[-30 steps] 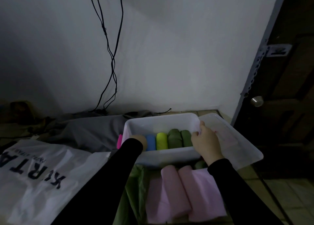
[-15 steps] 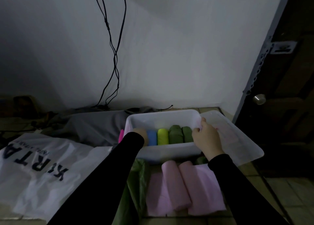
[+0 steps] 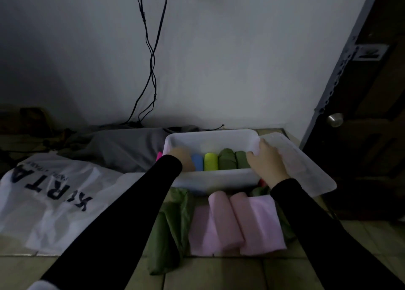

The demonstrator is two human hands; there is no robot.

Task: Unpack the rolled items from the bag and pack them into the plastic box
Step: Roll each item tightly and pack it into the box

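Tiled floor (image 3: 219, 274) fills the bottom of the frame, meeting a pale wall (image 3: 219, 59) with two dark cables (image 3: 151, 55) hanging down the upper middle and a dark door (image 3: 372, 114) with one round knob (image 3: 334, 119) at the right edge.

Head view: one white box (image 3: 214, 180) sits at centre, its clear lid (image 3: 306, 171) lying just right of it and touching its right end. Inside the box stand four rolls in a row: one blue roll (image 3: 197, 162), one yellow roll (image 3: 210, 161), and two green rolls (image 3: 228, 161). One magenta roll (image 3: 158, 156) shows just outside the box's left wall.

Left hand (image 3: 182, 160) reaches into the box's left end beside the blue roll; its fingers are hidden, so whether it grips anything cannot be told. Right hand (image 3: 266, 160) curls over the box's right rim, holding it beside the green rolls.

Below the box, lower centre, lie two pink rolls (image 3: 225, 219) side by side, partly unrolled, and two green rolls to their left (image 3: 168, 228). More green cloth peeks out under the right wrist. One white bag (image 3: 54, 202) with dark lettering lies at lower left, a grey cloth (image 3: 125, 149) above it.
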